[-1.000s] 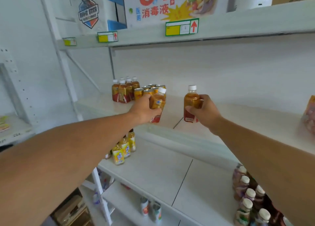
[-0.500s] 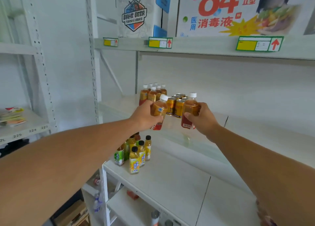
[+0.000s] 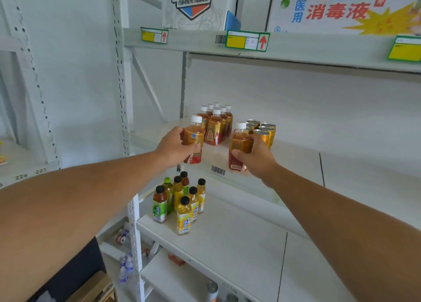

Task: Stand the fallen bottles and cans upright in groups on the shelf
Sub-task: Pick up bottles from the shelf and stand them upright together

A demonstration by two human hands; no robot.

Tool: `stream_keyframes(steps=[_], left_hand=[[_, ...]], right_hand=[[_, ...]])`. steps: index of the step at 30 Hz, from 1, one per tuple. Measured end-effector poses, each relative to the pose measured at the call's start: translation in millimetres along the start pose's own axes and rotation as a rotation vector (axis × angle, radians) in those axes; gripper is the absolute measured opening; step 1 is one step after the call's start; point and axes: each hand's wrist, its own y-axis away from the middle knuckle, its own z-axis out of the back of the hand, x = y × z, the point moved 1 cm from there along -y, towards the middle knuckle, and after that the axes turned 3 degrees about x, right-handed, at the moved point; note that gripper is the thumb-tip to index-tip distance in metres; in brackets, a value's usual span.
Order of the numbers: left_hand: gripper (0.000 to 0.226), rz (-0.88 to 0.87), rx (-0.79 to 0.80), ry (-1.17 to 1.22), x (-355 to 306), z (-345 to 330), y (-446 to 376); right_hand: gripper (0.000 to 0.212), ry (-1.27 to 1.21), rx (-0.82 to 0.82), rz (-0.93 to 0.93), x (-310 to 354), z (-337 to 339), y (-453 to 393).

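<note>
My left hand [image 3: 174, 148] grips an amber tea bottle with a white cap [image 3: 194, 137], slightly tilted, just left of a standing group of the same bottles [image 3: 216, 125] on the middle shelf [image 3: 296, 156]. My right hand [image 3: 257, 159] holds a second white-capped tea bottle [image 3: 239, 142] upright in front of a cluster of gold cans [image 3: 262, 130]. Both held bottles hover near the shelf's front edge; whether they touch it is hidden by my hands.
One shelf down [image 3: 227, 244] stands a group of black-capped green and yellow tea bottles [image 3: 180, 201]. The top shelf [image 3: 296, 48] carries printed cartons and price tags. Lower levels hold small water bottles [image 3: 125, 267] and a can [image 3: 213, 291]. A white upright post [image 3: 123, 73] stands left.
Both hands carried their bottles leftward to the standing groups. The left bottle now sits beside the bottle group, the right one before the cans. My view turned left.
</note>
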Motion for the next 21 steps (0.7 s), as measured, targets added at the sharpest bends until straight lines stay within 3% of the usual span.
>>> stream_keyframes(steps=[12,21], left_hand=[[0.050,0.052,-0.016,-0.020,-1.6,8.6,-30.6],[0.049,0.036,0.061,-0.019,13.1,4.8,-73.1]], right_hand=[[0.063,-0.038,0.120,0.078,3.9,-29.7,-58.3],[0.067,0.035,0.065,0.034,7.8,-59.4,-91.4]])
